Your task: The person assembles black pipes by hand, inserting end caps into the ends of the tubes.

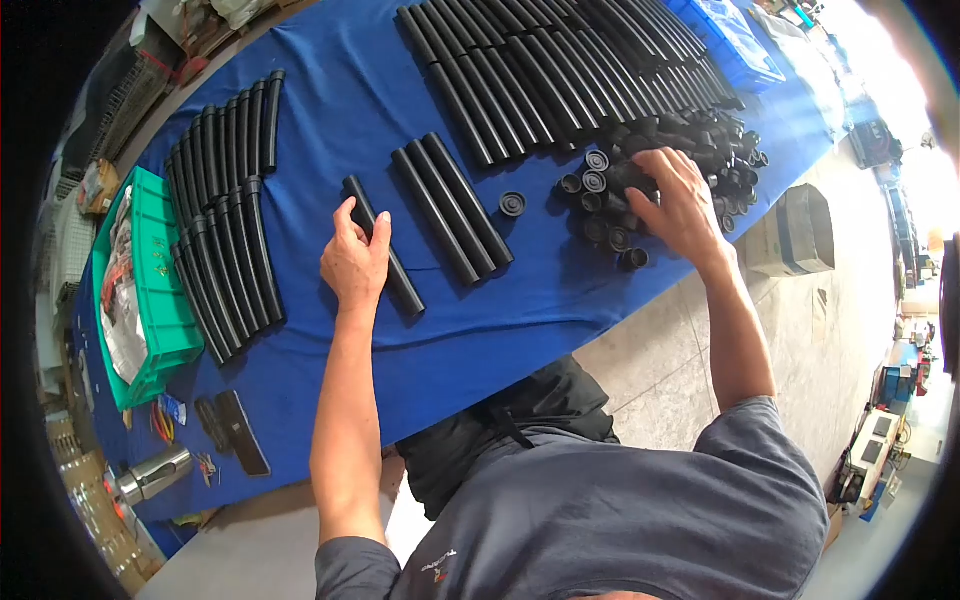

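Well, closest to you, your grey shirt (pixel 620 510) sits below the edge of the blue-covered surface (pixel 460 360). Toward your left, near that edge, a phone (pixel 243 433) lies beside a dark coiled item (pixel 212 424), with a shiny metal cylinder (pixel 155 475) further left.

A little further in, your left hand (pixel 360 255) has its grip closed on a single black tube (pixel 400 275), thumb and index finger on opposite sides toward its far end; the tube lies slanted over the cloth. Your right hand (pixel 675 205) reaches into the pile of black caps (pixel 725 150), fingers curved over them and thumb set apart; you can't tell from here whether that grip has hold of one.

Between your hands, three black tubes (pixel 450 210) lie side by side, and one loose cap (pixel 512 204) rests just to their right, face up. Out to your left, two rows of capped tubes (pixel 225 215) lie beside a green bin (pixel 165 320) holding crumpled plastic.

Farthest across, a broad spread of black tubes (pixel 570 70) lies in overlapping rows, its near right side by the caps, and a blue crate (pixel 735 45) stands past it.
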Demonstrator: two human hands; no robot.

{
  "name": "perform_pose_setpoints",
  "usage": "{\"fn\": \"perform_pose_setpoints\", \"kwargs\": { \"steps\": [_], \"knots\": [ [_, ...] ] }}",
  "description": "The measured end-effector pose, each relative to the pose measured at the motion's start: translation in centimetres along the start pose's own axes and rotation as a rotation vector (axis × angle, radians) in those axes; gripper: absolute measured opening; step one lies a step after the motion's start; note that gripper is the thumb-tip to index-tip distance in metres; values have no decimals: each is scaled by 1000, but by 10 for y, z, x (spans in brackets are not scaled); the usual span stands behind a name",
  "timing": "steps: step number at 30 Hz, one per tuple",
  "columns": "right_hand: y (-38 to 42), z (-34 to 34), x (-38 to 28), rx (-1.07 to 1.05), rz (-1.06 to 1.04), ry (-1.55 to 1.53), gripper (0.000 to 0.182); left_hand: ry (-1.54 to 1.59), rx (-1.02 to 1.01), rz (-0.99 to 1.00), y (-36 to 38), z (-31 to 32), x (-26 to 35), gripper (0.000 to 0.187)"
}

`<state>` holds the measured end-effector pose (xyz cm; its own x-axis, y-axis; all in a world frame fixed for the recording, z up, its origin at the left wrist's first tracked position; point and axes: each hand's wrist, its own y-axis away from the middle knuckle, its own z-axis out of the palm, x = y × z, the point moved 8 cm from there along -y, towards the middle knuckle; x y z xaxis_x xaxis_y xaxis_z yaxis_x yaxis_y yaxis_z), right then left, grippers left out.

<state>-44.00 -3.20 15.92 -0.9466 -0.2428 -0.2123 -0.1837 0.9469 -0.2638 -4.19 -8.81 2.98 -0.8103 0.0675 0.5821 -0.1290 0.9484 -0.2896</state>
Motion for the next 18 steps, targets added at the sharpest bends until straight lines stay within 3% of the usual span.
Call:
{"fn": "perform_pose_setpoints", "kwargs": {
  "steps": [7,13,18],
  "knots": [
    [-44,78,-47,-86,-209,-184,36,-4,-10,-23,-1,0,1,52],
    [-50,108,-56,-214,-211,17,39,5,-21,-36,0,-1,1,54],
    [-44,64,-59,-9,-195,-79,41,22,-1,-46,-1,-1,-1,59]
  ]
}}
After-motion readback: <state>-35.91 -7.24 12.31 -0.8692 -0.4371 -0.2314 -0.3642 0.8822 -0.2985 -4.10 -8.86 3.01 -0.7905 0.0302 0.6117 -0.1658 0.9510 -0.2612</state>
